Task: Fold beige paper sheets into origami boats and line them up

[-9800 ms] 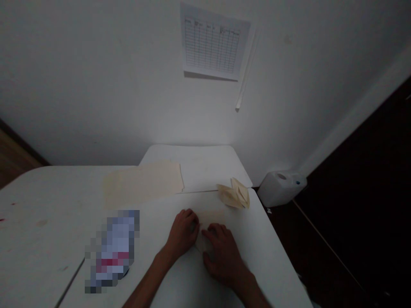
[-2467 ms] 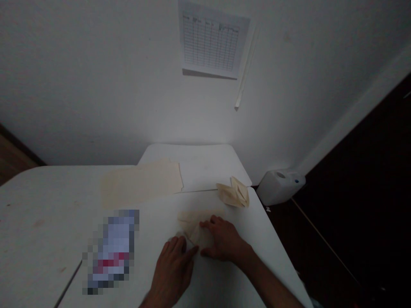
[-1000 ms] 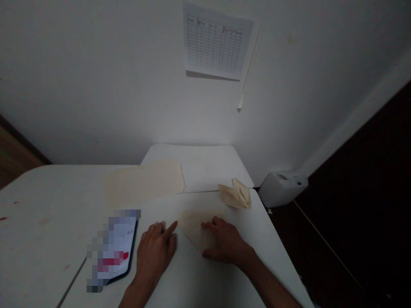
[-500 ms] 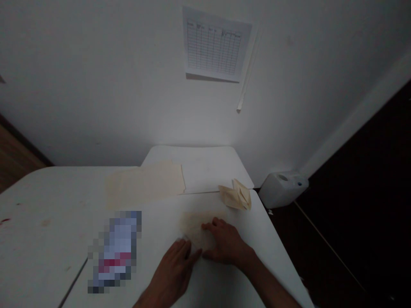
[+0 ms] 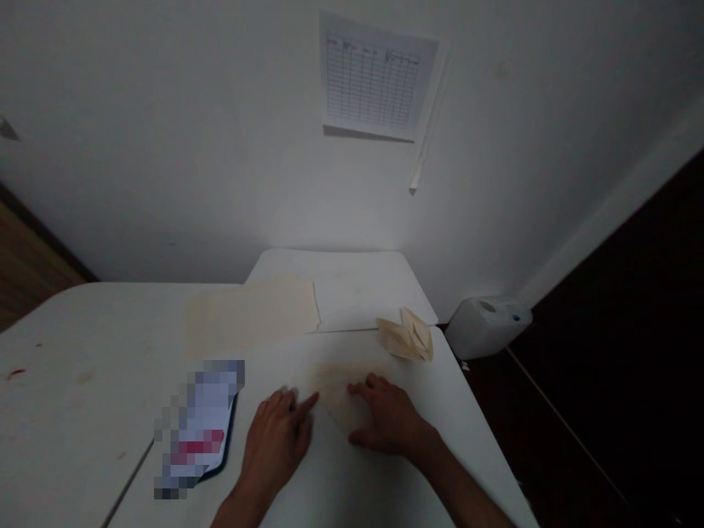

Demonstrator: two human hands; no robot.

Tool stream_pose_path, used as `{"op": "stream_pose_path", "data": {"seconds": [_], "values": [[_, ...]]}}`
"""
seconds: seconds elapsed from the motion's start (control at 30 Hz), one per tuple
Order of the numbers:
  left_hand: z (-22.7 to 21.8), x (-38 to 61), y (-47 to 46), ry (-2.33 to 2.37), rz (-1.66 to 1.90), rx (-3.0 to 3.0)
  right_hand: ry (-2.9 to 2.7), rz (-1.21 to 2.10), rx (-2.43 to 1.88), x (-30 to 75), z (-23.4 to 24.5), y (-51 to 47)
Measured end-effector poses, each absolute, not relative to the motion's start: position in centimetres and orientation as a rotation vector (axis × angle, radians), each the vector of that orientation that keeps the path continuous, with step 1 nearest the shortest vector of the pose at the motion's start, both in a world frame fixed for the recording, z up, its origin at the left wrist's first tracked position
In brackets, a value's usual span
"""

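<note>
A thin cream paper sheet [image 5: 334, 396] lies flat on the white table, with a slanting lower left edge that looks folded. My right hand [image 5: 388, 418] presses on its right part, thumb and fingers spread apart and covering that side. At the sheet's left corner, the outstretched index finger of my left hand [image 5: 278, 433] touches or nearly touches the paper. The other left fingers rest loosely over the table, and nothing is held. Just beyond my right hand stands a folded cream paper piece [image 5: 404, 339] with raised flaps.
Larger cream sheets [image 5: 253, 315] lie at the back of the white table [image 5: 308, 491]. Left of my left hand is a phone [image 5: 206, 425], its screen pixelated. A white plastic container [image 5: 484, 328] is on the floor at right. A printed table sheet [image 5: 377, 81] hangs on the wall.
My left hand has slid leftward and slightly away from me, off the paper's lower edge, and its index finger now points at the left corner. My right hand stays almost in place.
</note>
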State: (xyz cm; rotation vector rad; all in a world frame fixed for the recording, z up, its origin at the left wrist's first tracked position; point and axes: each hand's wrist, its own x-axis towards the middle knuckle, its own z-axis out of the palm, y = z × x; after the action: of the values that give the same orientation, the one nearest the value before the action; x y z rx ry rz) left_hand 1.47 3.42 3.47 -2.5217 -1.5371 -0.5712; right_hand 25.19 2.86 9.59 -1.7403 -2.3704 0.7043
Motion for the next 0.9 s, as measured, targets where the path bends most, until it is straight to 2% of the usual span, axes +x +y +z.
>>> {"op": "stream_pose_path", "data": {"seconds": [0.37,0.5,0.63,0.9], "values": [[4.4,3.0,3.7,-1.604,-0.690,-2.445,-2.217,0.711,-1.728,26.1,7.5,1.7],[4.0,4.4,3.7,-1.343,-0.850,-2.615,-2.195,0.695,-1.711,26.0,7.0,1.7],[3.5,5.5,3.9,-1.125,-0.834,-2.797,-2.227,0.692,-1.681,26.1,7.3,1.6],[4.1,5.4,3.9,-1.169,-0.811,-2.850,-2.368,0.521,-1.587,29.1,9.4,0.2]]}}
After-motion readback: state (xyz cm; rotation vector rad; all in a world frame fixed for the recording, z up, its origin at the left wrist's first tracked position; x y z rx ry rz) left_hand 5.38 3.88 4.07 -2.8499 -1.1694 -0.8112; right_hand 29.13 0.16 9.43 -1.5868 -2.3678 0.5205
